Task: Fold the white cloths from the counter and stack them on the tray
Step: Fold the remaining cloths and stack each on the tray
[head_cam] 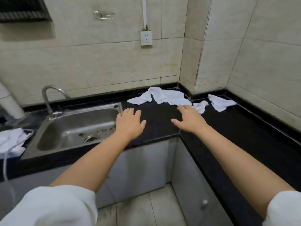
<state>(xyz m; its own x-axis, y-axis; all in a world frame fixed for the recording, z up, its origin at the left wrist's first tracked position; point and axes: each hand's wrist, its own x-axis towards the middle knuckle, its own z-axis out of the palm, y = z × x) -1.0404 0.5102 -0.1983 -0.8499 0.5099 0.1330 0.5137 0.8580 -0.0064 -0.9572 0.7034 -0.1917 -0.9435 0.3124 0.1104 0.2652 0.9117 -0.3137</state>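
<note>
Corner kitchen counter, mid-reach: the left hand (129, 122) and right hand (189, 119) stretch out over the black counter (244, 128) at frame centre, fingers of both spread and relaxed, gripping nothing. The right hand's fingertips are just short of, or perhaps brushing, the nearest of the white cloths (164, 96); can't tell which.

Risks from here, as a judgement: the sink (73, 128) sits directly left of the left hand w/ debris round its drain, so a cloth dragged or flicked that way could drop in and get soiled. The cloths overlap in the pile, so a quick grab may lift two at once and spoil the fold. The clear patch of counter btwn hands and pile is narrow and runs to the front edge; a cloth spread carelessly could slide off to the floor. No tray can be made out w/ certainty, so where the stack goes is unclear.

The cloths: thin, limp, badly crumpled, plain white. Main heap lies upper centre against the wall tiles under the wall socket (146, 38); a small scrap (201, 106) sits just right of the right hand, and another piece (219, 102) lies further right, near the corner. A separate bundle of white fabric (11, 142) rests at the left edge, beside the sink; folded or not, can't tell.
</note>
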